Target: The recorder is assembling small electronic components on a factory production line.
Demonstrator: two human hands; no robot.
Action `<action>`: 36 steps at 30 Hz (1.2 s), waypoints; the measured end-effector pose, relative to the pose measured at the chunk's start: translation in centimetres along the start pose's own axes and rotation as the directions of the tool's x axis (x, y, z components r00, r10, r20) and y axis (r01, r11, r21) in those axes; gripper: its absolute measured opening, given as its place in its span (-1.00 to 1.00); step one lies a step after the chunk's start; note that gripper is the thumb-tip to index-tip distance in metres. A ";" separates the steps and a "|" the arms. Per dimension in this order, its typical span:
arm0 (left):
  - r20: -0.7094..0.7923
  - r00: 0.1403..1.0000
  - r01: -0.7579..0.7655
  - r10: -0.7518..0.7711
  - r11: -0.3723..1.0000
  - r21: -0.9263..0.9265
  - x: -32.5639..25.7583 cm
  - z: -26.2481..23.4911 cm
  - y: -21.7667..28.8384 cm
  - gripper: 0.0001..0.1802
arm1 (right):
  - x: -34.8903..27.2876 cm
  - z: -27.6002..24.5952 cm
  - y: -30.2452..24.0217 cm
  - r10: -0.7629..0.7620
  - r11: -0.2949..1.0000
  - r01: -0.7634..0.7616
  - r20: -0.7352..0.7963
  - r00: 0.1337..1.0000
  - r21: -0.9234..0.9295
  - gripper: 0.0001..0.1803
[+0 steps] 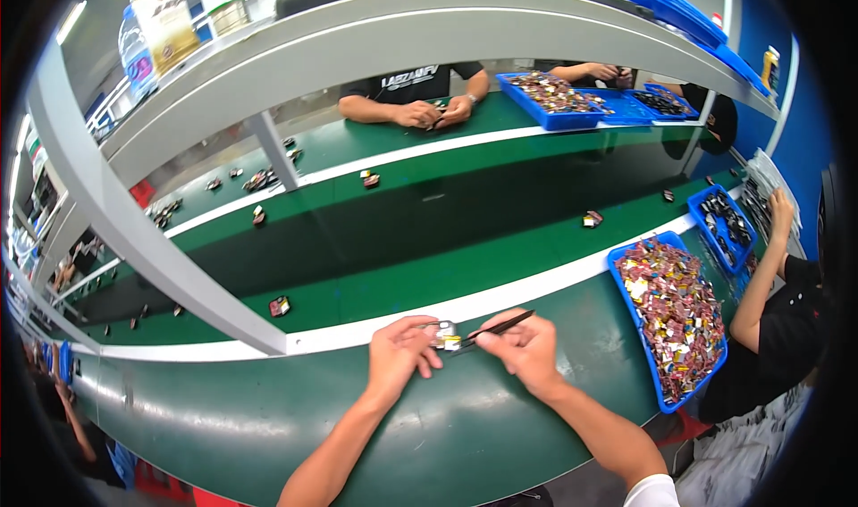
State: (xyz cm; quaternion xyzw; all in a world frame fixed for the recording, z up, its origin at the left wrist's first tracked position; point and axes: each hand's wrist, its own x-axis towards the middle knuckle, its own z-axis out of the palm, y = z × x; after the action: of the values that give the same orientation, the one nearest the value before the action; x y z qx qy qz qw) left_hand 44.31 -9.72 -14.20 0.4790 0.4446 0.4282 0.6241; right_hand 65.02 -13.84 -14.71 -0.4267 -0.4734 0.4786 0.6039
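My left hand [402, 353] is closed, thumb and fingers pinching a small dark-framed part [448, 335] with a white and yellow label. My right hand [525, 344] grips a pair of black tweezers [510, 323], their tips pointing down-left at the part. Both hands are close together just above the green worktable [295, 418], near its raised white edge. Fine detail where the tweezers meet the part is too small to make out.
A blue tray [635, 328] heaped with small labelled, red-wired parts stands at right; a smaller blue tray [703, 232] holds black parts. Beyond the white edge, a green conveyor belt [402, 284] carries scattered pieces. Grey frame posts [179, 248] rise left. Co-workers sit opposite and at right.
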 end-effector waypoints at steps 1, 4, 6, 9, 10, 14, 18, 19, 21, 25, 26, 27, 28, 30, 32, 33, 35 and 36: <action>0.016 1.000 -0.016 0.017 1.000 -0.018 -0.1 0.2 -0.3 -0.74 | 0.0 -0.2 -0.6 0.062 0.995 -0.061 -0.010 0.998 0.073 -0.83; 0.003 0.998 -0.060 0.060 0.998 -0.019 -0.5 0.3 -0.7 -0.76 | 0.1 -0.4 -0.9 0.131 0.984 -0.127 -0.019 0.991 0.126 -0.82; -0.010 0.999 -0.049 0.049 0.998 -0.029 -0.8 0.3 -0.6 -0.78 | -0.2 0.2 -1.2 0.140 0.986 -0.136 -0.031 0.990 0.100 -0.82; 0.003 0.998 -0.062 0.062 0.998 -0.006 -1.0 0.5 -0.7 -0.79 | -0.7 0.9 -0.7 0.093 0.995 -0.092 -0.051 0.994 0.028 -0.82; 0.001 0.998 -0.068 0.068 0.998 -0.001 -1.0 0.7 -0.7 -0.79 | -0.9 1.1 -0.5 0.040 0.999 -0.041 -0.056 0.998 -0.023 -0.81; -0.002 0.995 -0.104 0.104 0.995 0.008 -1.0 1.0 -1.1 -0.79 | -1.3 1.2 0.5 -0.085 0.982 0.075 -0.048 0.995 -0.176 -0.83; 0.015 0.994 -0.107 0.106 0.994 0.025 -0.8 1.0 -1.1 -0.75 | -1.4 1.1 0.5 -0.104 0.956 0.091 -0.032 0.994 -0.281 -0.83; 0.016 0.993 -0.115 0.114 0.993 0.030 -0.8 1.0 -1.0 -0.75 | -1.3 1.2 0.5 -0.127 0.952 0.108 -0.049 0.991 -0.287 -0.84; 0.016 0.992 -0.123 0.123 0.992 0.036 -0.8 1.0 -1.0 -0.76 | -1.3 1.3 0.6 -0.150 0.948 0.125 -0.064 0.987 -0.294 -0.84; 0.026 0.991 -0.134 0.133 0.990 0.042 -0.9 1.0 -1.0 -0.76 | -1.4 1.3 0.6 -0.141 0.942 0.109 -0.079 0.987 -0.316 -0.84; 0.027 0.991 -0.131 0.129 0.990 0.044 -0.9 1.0 -1.0 -0.76 | -1.4 1.3 0.5 -0.141 0.939 0.108 -0.080 0.987 -0.327 -0.84; 0.028 0.991 -0.131 0.129 0.990 0.044 -0.9 1.0 -1.0 -0.76 | -1.4 1.3 0.5 -0.142 0.939 0.108 -0.082 0.987 -0.327 -0.84; 0.026 0.991 -0.132 0.131 0.990 0.047 -0.9 1.0 -1.0 -0.76 | -1.4 1.3 0.6 -0.154 0.933 0.117 -0.084 0.985 -0.341 -0.84; 0.024 0.991 -0.133 0.132 0.990 0.051 -0.8 1.0 -1.0 -0.75 | -1.4 1.3 0.6 -0.166 0.926 0.126 -0.085 0.982 -0.355 -0.84; 0.030 0.991 -0.133 0.131 0.989 0.062 -0.8 1.0 -1.1 -0.75 | -1.3 1.3 0.7 -0.174 0.922 0.131 -0.086 0.981 -0.365 -0.84; 0.031 0.991 -0.132 0.131 0.989 0.062 -0.8 1.0 -1.1 -0.75 | -1.3 1.3 0.7 -0.173 0.922 0.130 -0.087 0.981 -0.365 -0.84; 0.041 0.990 -0.137 0.134 0.988 0.076 -0.8 1.0 -1.0 -0.75 | -1.3 1.4 0.9 -0.167 0.927 0.123 -0.098 0.981 -0.354 -0.83; 0.041 0.990 -0.137 0.134 0.988 0.076 -0.8 1.0 -1.0 -0.75 | -1.3 1.3 0.7 -0.167 0.927 0.123 -0.098 0.981 -0.353 -0.83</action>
State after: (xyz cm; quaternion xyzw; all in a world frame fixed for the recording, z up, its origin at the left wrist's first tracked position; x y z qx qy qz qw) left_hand 45.22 -10.87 -14.95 0.5400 0.4164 0.4431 0.5819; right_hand 63.46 -14.91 -15.35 -0.5193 -0.5412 0.3141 0.5820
